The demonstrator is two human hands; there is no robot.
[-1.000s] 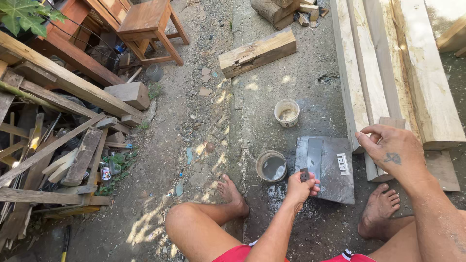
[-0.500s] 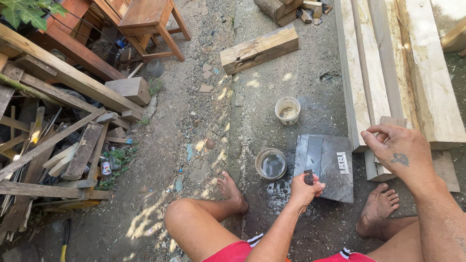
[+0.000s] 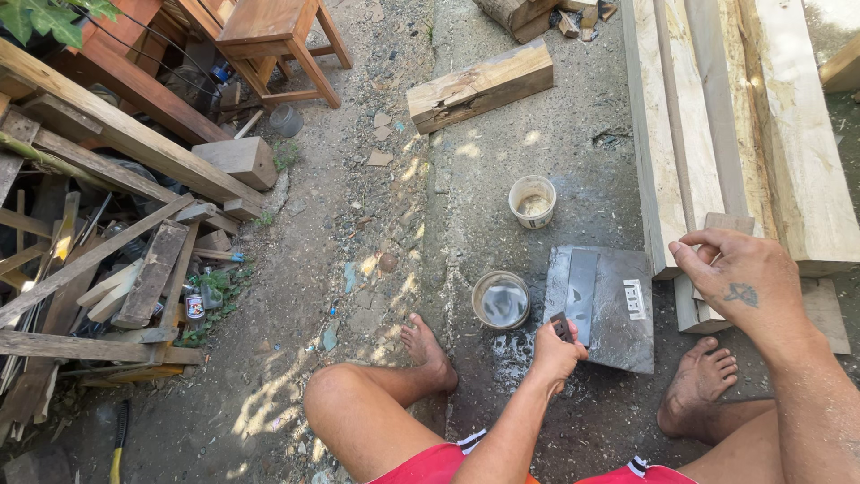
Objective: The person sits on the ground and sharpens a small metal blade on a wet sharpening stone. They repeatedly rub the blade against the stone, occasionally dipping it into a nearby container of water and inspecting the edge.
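I squat barefoot on dirt and concrete. My left hand is closed around a small dark object at the near edge of a grey flat slab. A darker long strip lies on that slab, just beyond the hand. My right hand hovers to the right, above a short wooden block, fingers curled with thumb and forefinger pinched; nothing visible is in it. A round container of water stands left of the slab.
A white cup with pale residue stands beyond the slab. Long pale planks lie at right, a short beam at the top. Scrap wood and a wooden stool fill the left. My feet flank the slab.
My left hand has stayed at the slab's near edge with its object. My right hand has shifted slightly and its fingers have curled tighter.
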